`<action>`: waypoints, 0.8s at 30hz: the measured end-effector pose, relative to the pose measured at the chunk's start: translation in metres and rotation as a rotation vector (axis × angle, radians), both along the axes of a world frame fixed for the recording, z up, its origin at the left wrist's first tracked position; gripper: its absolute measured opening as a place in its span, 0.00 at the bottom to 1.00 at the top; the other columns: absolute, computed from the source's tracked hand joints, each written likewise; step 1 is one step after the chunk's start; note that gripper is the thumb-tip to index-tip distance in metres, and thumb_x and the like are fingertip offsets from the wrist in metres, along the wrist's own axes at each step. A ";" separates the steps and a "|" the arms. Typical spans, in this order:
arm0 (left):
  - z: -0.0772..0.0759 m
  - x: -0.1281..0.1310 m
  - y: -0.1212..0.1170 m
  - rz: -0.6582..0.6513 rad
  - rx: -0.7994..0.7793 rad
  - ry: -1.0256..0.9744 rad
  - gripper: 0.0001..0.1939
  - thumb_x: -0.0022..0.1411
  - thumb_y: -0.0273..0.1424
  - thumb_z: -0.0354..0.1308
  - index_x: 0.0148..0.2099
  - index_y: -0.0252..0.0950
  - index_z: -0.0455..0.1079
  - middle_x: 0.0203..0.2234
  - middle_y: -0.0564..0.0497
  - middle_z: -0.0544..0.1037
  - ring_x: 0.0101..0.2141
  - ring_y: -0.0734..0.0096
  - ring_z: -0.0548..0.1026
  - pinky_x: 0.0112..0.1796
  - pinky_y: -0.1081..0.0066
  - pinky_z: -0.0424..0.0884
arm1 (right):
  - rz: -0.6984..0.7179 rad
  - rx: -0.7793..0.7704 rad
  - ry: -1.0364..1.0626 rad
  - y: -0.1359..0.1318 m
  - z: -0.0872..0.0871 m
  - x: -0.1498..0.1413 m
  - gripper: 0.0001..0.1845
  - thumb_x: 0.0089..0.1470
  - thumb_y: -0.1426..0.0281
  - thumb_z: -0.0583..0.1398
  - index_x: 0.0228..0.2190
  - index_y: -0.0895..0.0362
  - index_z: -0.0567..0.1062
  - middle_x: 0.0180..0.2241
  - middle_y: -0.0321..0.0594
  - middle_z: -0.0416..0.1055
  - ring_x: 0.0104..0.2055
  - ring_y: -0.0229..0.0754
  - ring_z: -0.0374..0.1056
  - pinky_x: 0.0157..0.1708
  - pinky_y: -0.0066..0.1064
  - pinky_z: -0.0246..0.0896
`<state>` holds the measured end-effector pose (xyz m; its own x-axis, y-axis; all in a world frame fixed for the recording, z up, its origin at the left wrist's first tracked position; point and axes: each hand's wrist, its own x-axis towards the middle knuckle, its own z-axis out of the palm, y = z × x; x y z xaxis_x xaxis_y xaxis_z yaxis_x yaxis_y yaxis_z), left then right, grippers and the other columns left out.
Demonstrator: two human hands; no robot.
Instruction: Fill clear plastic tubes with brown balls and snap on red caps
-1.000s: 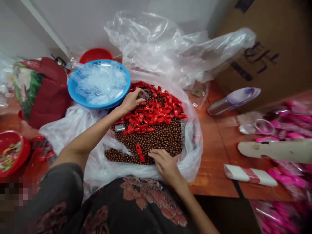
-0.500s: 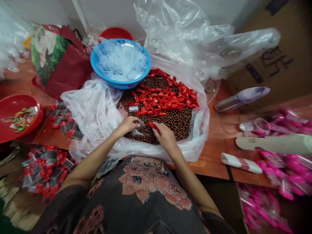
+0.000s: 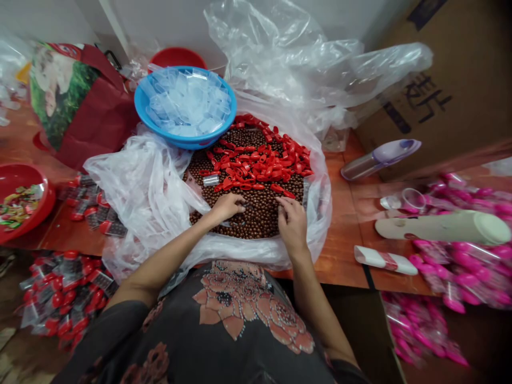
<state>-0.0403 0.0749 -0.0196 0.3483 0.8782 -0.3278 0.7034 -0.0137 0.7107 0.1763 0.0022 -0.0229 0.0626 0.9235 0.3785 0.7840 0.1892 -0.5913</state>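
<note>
Left hand and right hand are both down on a heap of brown beads, which sits in a clear plastic bag, hands a little apart. Left fingers are loosely curled, tips pointing toward the right hand and resting on the beads. Right fingers are bent downward, slightly spread, tips in the beads. Neither hand is wide open. Can't tell if either is pinching something small; nothing clearly held.

Red plastic pieces lie in a loose layer on the beads, just ahead of both hands. The nearest ones are just above the right fingers, not clearly touching. A small clear tube lies on the beads just ahead of the left hand.

Beyond the fingers, a blue basin of clear plastic packets sits at the bag's far edge, with a red bowl behind it. Left of the left hand are a red-and-green printed bag, packaged red items and a red bowl of mixed sweets. Right of the right hand, on the wooden table, are pink packaged items and a cardboard box behind them.
</note>
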 end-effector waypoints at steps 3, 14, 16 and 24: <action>-0.008 -0.002 -0.004 0.073 -0.092 -0.222 0.15 0.52 0.28 0.65 0.45 0.37 0.79 0.36 0.50 0.81 0.37 0.64 0.76 0.43 0.67 0.68 | 0.000 -0.006 0.050 -0.002 -0.004 0.001 0.17 0.61 0.73 0.51 0.47 0.54 0.76 0.43 0.46 0.72 0.47 0.47 0.66 0.50 0.45 0.62; 0.017 -0.027 -0.026 0.403 -0.581 -0.917 0.19 0.49 0.26 0.69 0.46 0.30 0.75 0.35 0.46 0.81 0.32 0.72 0.78 0.35 0.71 0.75 | 0.108 -0.060 0.117 0.008 -0.006 -0.016 0.17 0.60 0.73 0.52 0.46 0.52 0.75 0.41 0.45 0.71 0.46 0.47 0.67 0.49 0.45 0.64; 0.019 -0.026 -0.030 0.416 -0.589 -0.975 0.21 0.48 0.27 0.70 0.46 0.30 0.75 0.38 0.45 0.80 0.34 0.71 0.79 0.36 0.71 0.75 | 0.136 -0.078 0.110 0.010 -0.006 -0.020 0.17 0.60 0.74 0.52 0.47 0.52 0.75 0.42 0.45 0.71 0.46 0.48 0.67 0.49 0.45 0.64; 0.022 -0.015 -0.038 0.450 -0.492 -1.060 0.21 0.47 0.27 0.70 0.45 0.31 0.73 0.38 0.47 0.79 0.34 0.72 0.77 0.36 0.71 0.75 | 0.154 -0.060 0.179 0.010 0.002 -0.029 0.16 0.62 0.71 0.52 0.47 0.52 0.75 0.42 0.44 0.72 0.46 0.46 0.68 0.50 0.43 0.64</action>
<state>-0.0555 0.0371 0.0021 0.3417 0.8520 -0.3968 -0.3435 0.5062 0.7911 0.1469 0.0119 -0.0206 -0.0194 0.9478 0.3183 0.6305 0.2587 -0.7318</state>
